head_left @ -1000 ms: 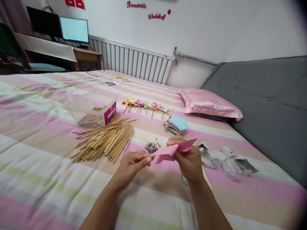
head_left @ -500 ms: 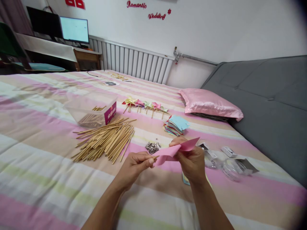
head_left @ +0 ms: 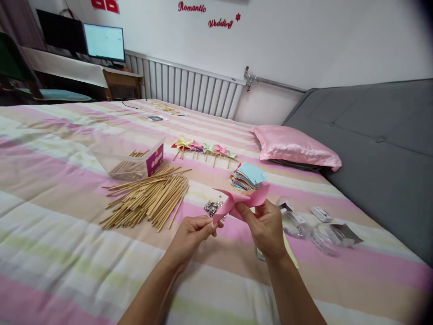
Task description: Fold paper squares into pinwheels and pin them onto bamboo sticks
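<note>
Looks like the shaping/holding step on a pink folded-paper pinwheel (head_left: 236,199), held above the striped fabric-covered bed (head_left: 74,271), right of the loose pile of tan wooden sticks (head_left: 149,198). Right hand (head_left: 267,225) pinches its centre, thumb in front. Left hand (head_left: 196,232) closed on its lower-left side; can't tell if by blade tip or something behind. My read: next move calls for keeping the centre pinch firm without creasing the blades.

Around the stick pile: clear plastic box with purple label (head_left: 154,160) just beyond; shiny heap of small metal pieces (head_left: 211,207) just right, close behind the paper, easy to scatter; stack of multicoloured paper squares (head_left: 248,176) farther right.
</note>
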Demonstrator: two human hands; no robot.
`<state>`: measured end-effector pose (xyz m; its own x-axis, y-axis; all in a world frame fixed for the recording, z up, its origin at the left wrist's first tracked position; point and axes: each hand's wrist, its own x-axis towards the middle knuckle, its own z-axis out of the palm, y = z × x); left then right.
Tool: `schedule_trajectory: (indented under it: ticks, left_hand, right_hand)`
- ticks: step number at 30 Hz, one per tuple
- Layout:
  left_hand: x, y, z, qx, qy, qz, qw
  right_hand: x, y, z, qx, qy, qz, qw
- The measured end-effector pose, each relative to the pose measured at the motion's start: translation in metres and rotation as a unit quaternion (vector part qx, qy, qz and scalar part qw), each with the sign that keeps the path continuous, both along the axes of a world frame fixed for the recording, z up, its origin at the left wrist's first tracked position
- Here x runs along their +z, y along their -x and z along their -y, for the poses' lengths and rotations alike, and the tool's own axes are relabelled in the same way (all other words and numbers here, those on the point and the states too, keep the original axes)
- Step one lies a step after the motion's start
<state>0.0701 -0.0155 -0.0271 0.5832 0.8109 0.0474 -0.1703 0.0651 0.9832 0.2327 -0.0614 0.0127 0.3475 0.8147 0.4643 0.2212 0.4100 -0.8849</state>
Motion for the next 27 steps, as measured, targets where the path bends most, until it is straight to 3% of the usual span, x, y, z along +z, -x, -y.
schedule_trajectory:
  ticks: [5, 9, 12, 17, 27]
  left_hand:
    - [-0.003, -0.004, 0.001, 0.019, 0.110, 0.018, 0.994]
    - [0.001, -0.004, -0.001, 0.048, 0.161, 0.063, 0.984]
    - [0.001, -0.004, -0.001, 0.048, 0.174, 0.073, 0.981]
    - [0.002, -0.005, 0.000, 0.044, 0.177, 0.079, 0.980]
    - [0.000, -0.007, 0.001, 0.048, 0.184, 0.079, 0.979]
  right_hand:
    - [0.006, -0.008, -0.003, 0.074, 0.047, -0.035, 0.996]
    - [0.008, -0.013, -0.006, 0.013, 0.064, -0.070, 0.995]
    - [0.003, -0.015, -0.009, -0.039, 0.084, -0.091, 0.992]
    - [-0.002, -0.014, -0.010, -0.051, 0.093, -0.096, 0.990]
    - [-0.007, -0.001, -0.012, 0.040, 0.139, -0.068, 0.987]
